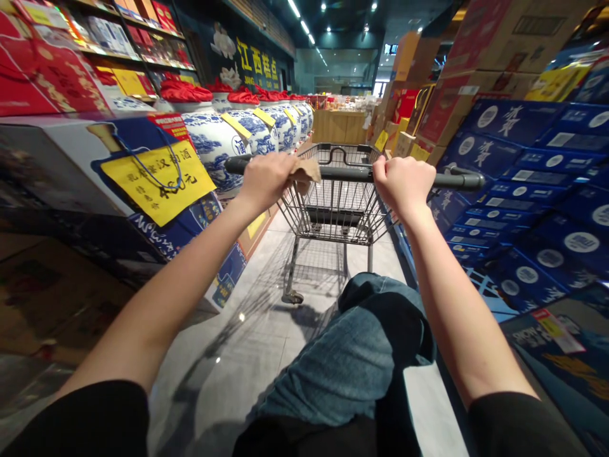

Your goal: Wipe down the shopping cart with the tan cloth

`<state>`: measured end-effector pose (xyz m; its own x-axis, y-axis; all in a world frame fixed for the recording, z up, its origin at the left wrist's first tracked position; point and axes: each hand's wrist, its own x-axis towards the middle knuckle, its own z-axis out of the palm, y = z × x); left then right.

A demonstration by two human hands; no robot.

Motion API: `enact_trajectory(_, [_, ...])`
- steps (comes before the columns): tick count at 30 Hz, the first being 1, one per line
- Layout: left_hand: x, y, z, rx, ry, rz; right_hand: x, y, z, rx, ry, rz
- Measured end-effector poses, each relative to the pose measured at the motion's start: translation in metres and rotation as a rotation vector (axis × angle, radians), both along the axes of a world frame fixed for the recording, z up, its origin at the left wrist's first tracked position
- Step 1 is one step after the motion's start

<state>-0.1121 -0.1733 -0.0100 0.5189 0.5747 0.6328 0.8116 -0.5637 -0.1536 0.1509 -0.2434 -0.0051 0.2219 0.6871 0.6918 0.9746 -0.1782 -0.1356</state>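
Observation:
Both hands grip the dark handlebar (347,173) of a wire shopping cart (333,203). My left hand (269,178) is closed round the bar left of its middle, with a crumpled tan cloth (305,172) pinched at its thumb side and draped over the bar. Farther right, my right hand (404,181) is wrapped round the same bar, knuckles up. The wire basket looks empty, though the bar hides part of it. One front-left caster (292,297) shows on the tiled floor.
At left stand a boxed item with a yellow price sign (159,178) and blue-and-white jars (204,136) with red cloth tops. Stacked blue cartons (514,171) line the right side. A wooden counter (337,125) crosses the far end of the aisle.

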Motion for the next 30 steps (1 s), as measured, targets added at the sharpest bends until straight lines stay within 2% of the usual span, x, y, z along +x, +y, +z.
enact_trajectory(3, [-0.019,0.002,-0.001,-0.034,-0.042,0.133,-0.005,0.0,0.002,-0.022,-0.003,0.013])
enact_trajectory(5, [-0.012,0.0,-0.003,-0.039,-0.048,0.163,-0.008,0.001,0.003,-0.023,-0.001,0.017])
enact_trajectory(7, [0.008,-0.004,-0.004,-0.028,-0.027,0.124,-0.009,0.001,0.002,-0.019,0.002,0.013])
enact_trajectory(13, [0.09,-0.021,-0.005,0.077,0.066,-0.115,-0.002,0.003,-0.003,0.032,-0.013,0.016])
enact_trajectory(16, [0.106,-0.023,-0.004,0.081,0.079,-0.181,0.005,0.0,0.0,0.03,-0.007,0.079])
enact_trajectory(20, [0.104,-0.017,-0.003,0.031,0.03,-0.223,0.002,-0.013,0.006,0.096,-0.089,0.292])
enact_trajectory(24, [0.091,-0.01,0.001,0.019,-0.047,-0.267,-0.014,-0.022,-0.001,-0.031,-0.225,0.463])
enact_trajectory(27, [0.071,-0.008,0.004,0.02,-0.027,-0.245,-0.024,-0.018,-0.009,-0.073,-0.256,0.404])
enact_trajectory(30, [0.053,-0.008,0.001,-0.007,-0.01,-0.145,-0.036,-0.011,-0.005,-0.088,-0.252,0.278])
